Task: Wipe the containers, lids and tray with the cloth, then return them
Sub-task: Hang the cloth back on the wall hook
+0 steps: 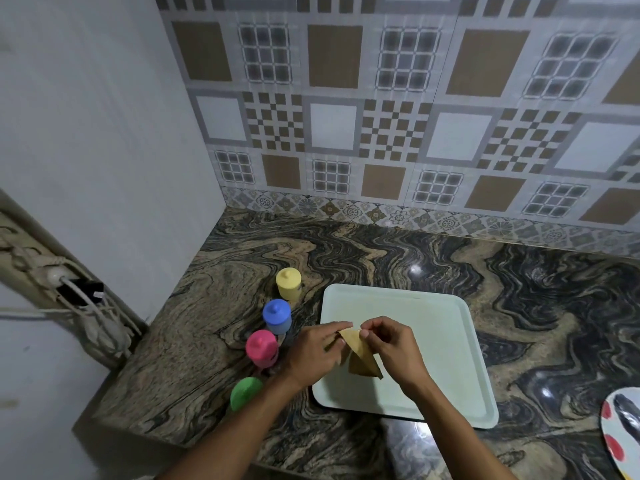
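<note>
Patterned plate: a patterned plate [620, 431] sat at the near right edge, well apart from the work.
Green-lidded container: the green-lidded container [246, 393] stood nearest of the four, at the near left beside the left forearm.
Left hand: the left hand [311, 351] pinched the cloth's left edge between thumb and fingers.
Right hand: the right hand [391, 348] had its fingers curled, nipping the cloth's upper corner.
Cloth: the small tan cloth [360, 360] hung folded between both hands, over the tray's left half. It looked light, limp and not slippery to me. I'd have bunched it into a pad in one palm.
Tray: the pale green tray [450, 386] lay flat on the marbled counter [381, 254]. It was likely light and stiff, best steadied at a rim.
Other containers: the pink-lidded container [262, 346], blue-lidded container [276, 315] and yellow-lidded container [288, 282] lined up left of the tray, each farther back.
Contents: every lid was on, so I couldn't tell what was inside.
Tiled wall: the tiled wall [381, 116] rose behind.
</note>
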